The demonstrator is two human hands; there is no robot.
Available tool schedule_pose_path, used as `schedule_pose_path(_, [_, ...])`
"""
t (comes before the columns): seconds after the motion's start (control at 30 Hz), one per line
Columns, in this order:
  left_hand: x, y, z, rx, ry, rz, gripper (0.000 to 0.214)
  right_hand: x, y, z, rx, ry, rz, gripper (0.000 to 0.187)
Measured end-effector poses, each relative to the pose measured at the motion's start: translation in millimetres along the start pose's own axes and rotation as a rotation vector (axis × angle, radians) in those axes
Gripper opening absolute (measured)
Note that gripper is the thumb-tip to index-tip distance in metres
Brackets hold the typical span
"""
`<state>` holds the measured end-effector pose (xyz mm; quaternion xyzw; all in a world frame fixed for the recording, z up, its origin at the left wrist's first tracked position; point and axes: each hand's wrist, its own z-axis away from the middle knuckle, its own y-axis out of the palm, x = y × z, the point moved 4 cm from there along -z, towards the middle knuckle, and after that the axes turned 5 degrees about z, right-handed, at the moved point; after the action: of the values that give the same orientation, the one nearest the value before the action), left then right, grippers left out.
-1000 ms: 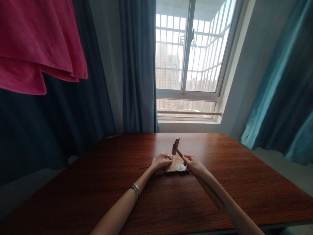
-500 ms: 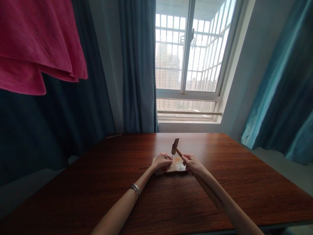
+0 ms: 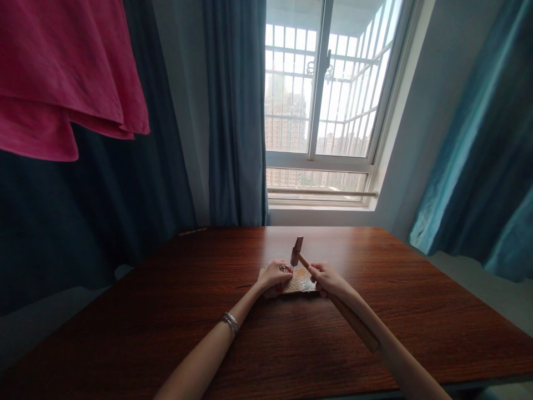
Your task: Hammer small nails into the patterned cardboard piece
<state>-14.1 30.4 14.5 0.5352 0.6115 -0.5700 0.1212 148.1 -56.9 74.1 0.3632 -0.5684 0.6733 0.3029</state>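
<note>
A small pale board [image 3: 298, 282] dotted with holes lies on the brown wooden table [image 3: 175, 311]. My left hand [image 3: 275, 273] rests curled at the board's left end, fingers pinched around a thin upright nail that is too small to see clearly. My right hand [image 3: 327, 279] is closed round the long wooden handle of a hammer [image 3: 296, 251]. The hammer head hangs just above the board, next to my left fingertips. The handle's free end runs back along my right forearm. A bracelet [image 3: 230, 321] sits on my left wrist.
A pink cloth [image 3: 62, 72] hangs at the upper left. Dark blue curtains [image 3: 235, 111] flank a barred window [image 3: 325, 94] behind the table. Another curtain [image 3: 478, 144] hangs at the right. The table's far edge runs below the sill.
The hammer head has tipped a little lower and left toward my left fingertips. Both hands stay in place by the board.
</note>
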Motion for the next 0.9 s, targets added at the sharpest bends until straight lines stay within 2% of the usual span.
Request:
schedule_pose_path(0.17, [3,0.4,-1,-0.022,0.003,0.005,0.016,-1,0,0,-0.01,0.005,-0.003,0.03])
schedule_pose_path(0.53, [1,-1.4,-1,0.018,0.029,0.102,0.017,4,-1,4,-0.008,-0.005,-0.014,0.028])
schedule_pose_path(0.73, [5,-1.5,-2,0.011,-0.025,0.096,0.02,12,-4,5,-0.02,-0.024,-0.116,0.025])
schedule_pose_path(0.9, [11,-0.7,-4,0.016,-0.024,0.088,0.022,13,-4,3,0.014,-0.005,-0.074,0.022])
